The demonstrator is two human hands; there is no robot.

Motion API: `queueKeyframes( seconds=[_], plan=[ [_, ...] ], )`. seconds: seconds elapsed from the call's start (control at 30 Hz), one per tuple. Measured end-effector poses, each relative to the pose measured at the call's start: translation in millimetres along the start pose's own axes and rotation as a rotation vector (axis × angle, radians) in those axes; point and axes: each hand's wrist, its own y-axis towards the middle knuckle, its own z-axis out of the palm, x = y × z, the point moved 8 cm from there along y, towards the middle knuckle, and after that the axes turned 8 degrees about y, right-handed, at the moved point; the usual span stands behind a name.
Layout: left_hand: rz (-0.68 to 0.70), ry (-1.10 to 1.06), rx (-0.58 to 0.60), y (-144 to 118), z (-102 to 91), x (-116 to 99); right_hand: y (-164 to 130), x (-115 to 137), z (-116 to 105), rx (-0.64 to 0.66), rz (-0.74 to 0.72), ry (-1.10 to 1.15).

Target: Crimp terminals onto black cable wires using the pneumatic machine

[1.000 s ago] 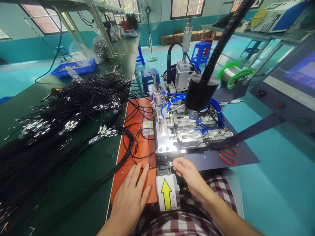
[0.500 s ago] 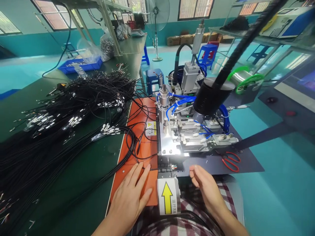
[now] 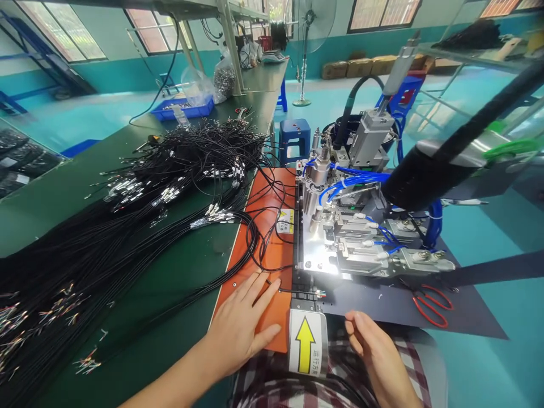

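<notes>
My left hand (image 3: 244, 323) lies flat, fingers spread, on the orange mat (image 3: 266, 226), its fingertips pressing a thin black cable (image 3: 293, 291). The cable's stripped end with coloured wires (image 3: 321, 294) rests in the black track in front of the metal fixture machine (image 3: 352, 238). My right hand (image 3: 376, 354) hovers near my lap beside the yellow arrow label (image 3: 306, 343), holding nothing, fingers loosely together.
A large heap of black cables (image 3: 127, 215) with metal plugs covers the green bench. Red scissors (image 3: 431, 303) lie on the dark mat at the right. A black hose (image 3: 446, 164) hangs over the machine. A blue tray (image 3: 187, 107) and stools stand farther back.
My right hand has let go of the cable end and drawn back toward my lap. The left hand stays on the mat. The view has shifted left.
</notes>
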Motion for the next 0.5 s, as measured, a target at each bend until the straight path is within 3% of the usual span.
queueKeyframes(
  seconds=[0.3, 0.5],
  plan=[
    [-0.008, -0.05, 0.042, 1, 8.7, 3, -12, -6, 1, -0.05, 0.041, -0.028],
    [-0.004, -0.122, -0.028, 27, 15.5, 19, -16, -15, -4, -0.045, 0.057, -0.11]
  ],
)
